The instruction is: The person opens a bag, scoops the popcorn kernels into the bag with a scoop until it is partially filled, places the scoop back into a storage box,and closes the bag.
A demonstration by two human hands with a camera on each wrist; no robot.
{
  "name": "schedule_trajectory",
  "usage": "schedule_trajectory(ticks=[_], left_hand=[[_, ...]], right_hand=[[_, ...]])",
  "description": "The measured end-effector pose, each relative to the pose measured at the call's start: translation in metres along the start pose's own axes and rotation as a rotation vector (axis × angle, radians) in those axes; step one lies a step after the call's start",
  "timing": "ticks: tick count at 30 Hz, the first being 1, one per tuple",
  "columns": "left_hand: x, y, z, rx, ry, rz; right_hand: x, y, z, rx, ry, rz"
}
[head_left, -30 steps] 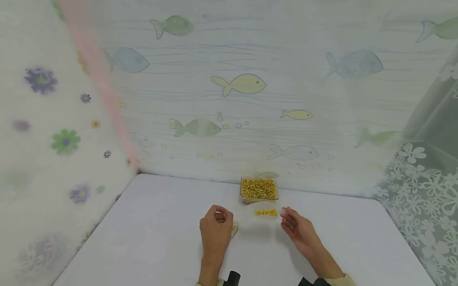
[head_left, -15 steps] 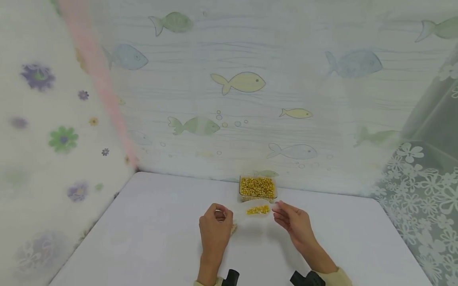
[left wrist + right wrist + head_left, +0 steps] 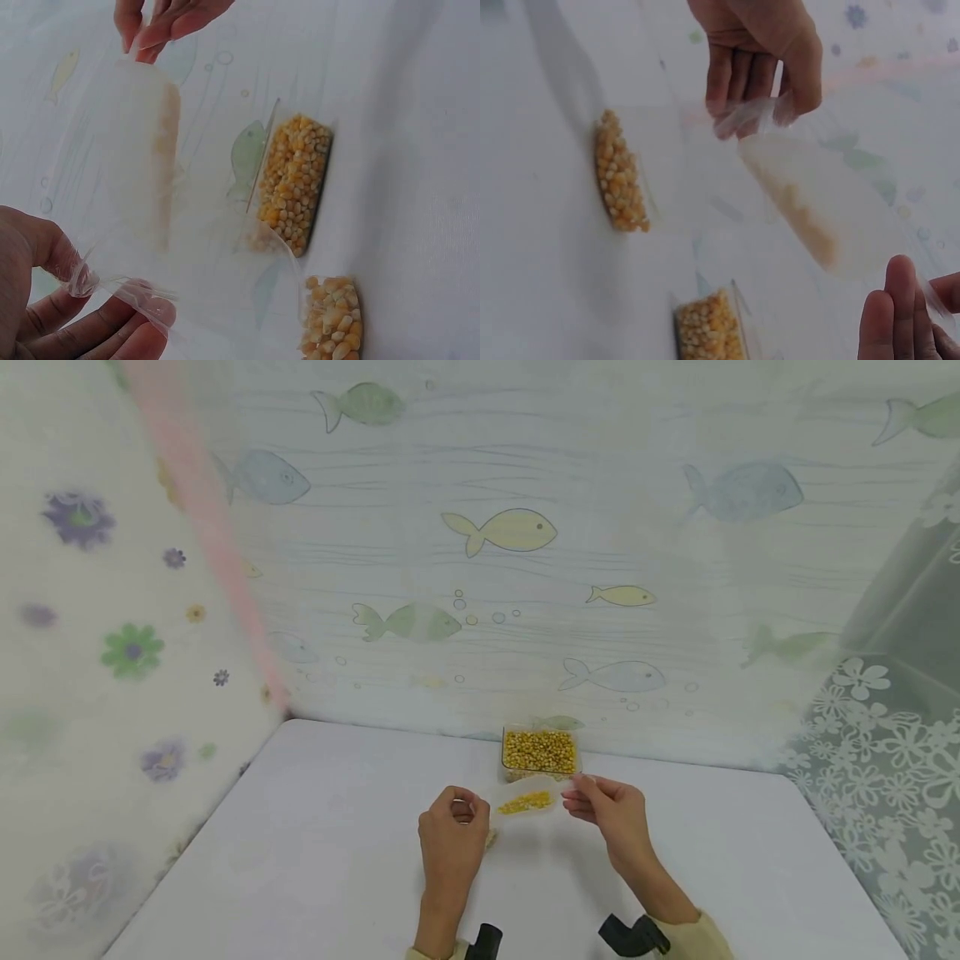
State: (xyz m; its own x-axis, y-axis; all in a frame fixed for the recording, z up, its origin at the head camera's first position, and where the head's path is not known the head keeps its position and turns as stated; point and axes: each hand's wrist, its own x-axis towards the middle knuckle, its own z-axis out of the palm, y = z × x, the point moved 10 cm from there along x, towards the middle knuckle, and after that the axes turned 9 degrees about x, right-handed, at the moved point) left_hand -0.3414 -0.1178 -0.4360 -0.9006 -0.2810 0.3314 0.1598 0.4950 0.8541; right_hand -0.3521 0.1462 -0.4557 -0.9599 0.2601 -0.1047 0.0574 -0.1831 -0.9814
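My left hand (image 3: pixel 453 831) pinches the gathered edge of a clear plastic bag (image 3: pixel 90 281). Corn kernels (image 3: pixel 331 322) lie in the bottom of that bag, below the hand; in the head view the hand mostly covers it. My right hand (image 3: pixel 622 818) pinches the short handle of a translucent white plastic scoop (image 3: pixel 855 225) between thumb and fingers. A row of yellow kernels (image 3: pixel 527 802) rests in the scoop. The scoop reaches from the right hand towards the left, its tip overlapping the bag's film in the left wrist view, close by the left hand's fingers.
Behind the scoop, a clear rectangular container (image 3: pixel 516 773) full of corn kernels stands near the table's back edge. The white tabletop (image 3: pixel 337 827) meets a curtain (image 3: pixel 480 577) printed with fish. Lacy white fabric (image 3: pixel 892 752) hangs at the right.
My right hand has moved left with the loaded scoop, which now comes up close to the left hand and the bag. The left hand has stayed nearly in place.
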Motion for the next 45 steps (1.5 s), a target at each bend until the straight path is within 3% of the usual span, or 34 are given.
schedule_trajectory(ticks=[15, 22, 27, 38, 45], left_hand=[[0.000, -0.001, -0.001, 0.009, 0.005, -0.020], [0.000, -0.001, -0.002, 0.021, 0.013, -0.006], [0.000, -0.001, -0.003, 0.016, 0.013, -0.009], [-0.001, -0.001, -0.002, 0.012, 0.011, -0.012], [-0.001, -0.001, -0.003, 0.013, 0.019, -0.013]], right_hand=[[-0.010, -0.025, 0.010, -0.100, -0.023, -0.104], [-0.011, -0.022, 0.009, -0.104, -0.015, -0.102], [-0.010, -0.010, 0.004, -0.088, 0.005, -0.049], [-0.001, 0.027, -0.021, 0.122, 0.053, 0.077], [0.004, 0.039, -0.037, 0.364, 0.071, 0.157]])
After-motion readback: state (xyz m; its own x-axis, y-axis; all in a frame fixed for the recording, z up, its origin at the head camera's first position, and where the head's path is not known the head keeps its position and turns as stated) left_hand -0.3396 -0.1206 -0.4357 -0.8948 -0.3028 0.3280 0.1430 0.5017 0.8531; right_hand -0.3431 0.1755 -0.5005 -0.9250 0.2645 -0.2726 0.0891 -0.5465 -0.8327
